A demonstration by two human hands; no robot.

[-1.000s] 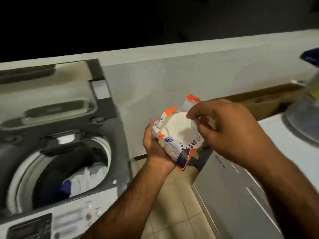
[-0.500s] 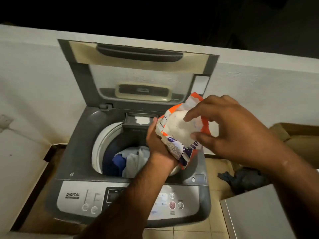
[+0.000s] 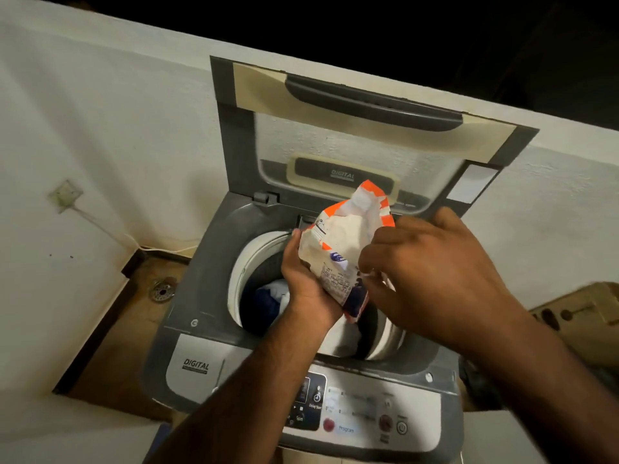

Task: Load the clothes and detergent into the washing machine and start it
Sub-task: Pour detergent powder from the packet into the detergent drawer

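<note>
Orange and white plastic is what we are holding over the tub: a detergent packet (image 3: 341, 249), open at its top, with white powder showing inside. Our left hand (image 3: 306, 289) is cupping the packet from below and from its left side, fingers wrapped around the lower half. Our right hand (image 3: 432, 276) is closing on the packet's right edge, with the fingertips pinching the plastic near the middle of that side. We are keeping the packet tilted, its torn mouth pointing up and away from us toward the raised lid (image 3: 361, 142).

Directly beneath our hands, the washing machine (image 3: 201, 296) is standing open, and its round drum opening (image 3: 248, 259) is partly covered by our forearms. Inside the drum, clothes (image 3: 271, 299) are lying in a heap, dark blue and white fabric showing to the left of our left wrist. Along the machine's near edge, the control panel (image 3: 355, 413) is showing a red button (image 3: 329, 424), a power button (image 3: 402, 428) and a "DIGITAL" label at its left end.

Behind the machine, a white wall (image 3: 117, 145) is running across the view. To the left, a floor drain (image 3: 162, 291) is sitting in the brown tiled floor (image 3: 117, 346).
</note>
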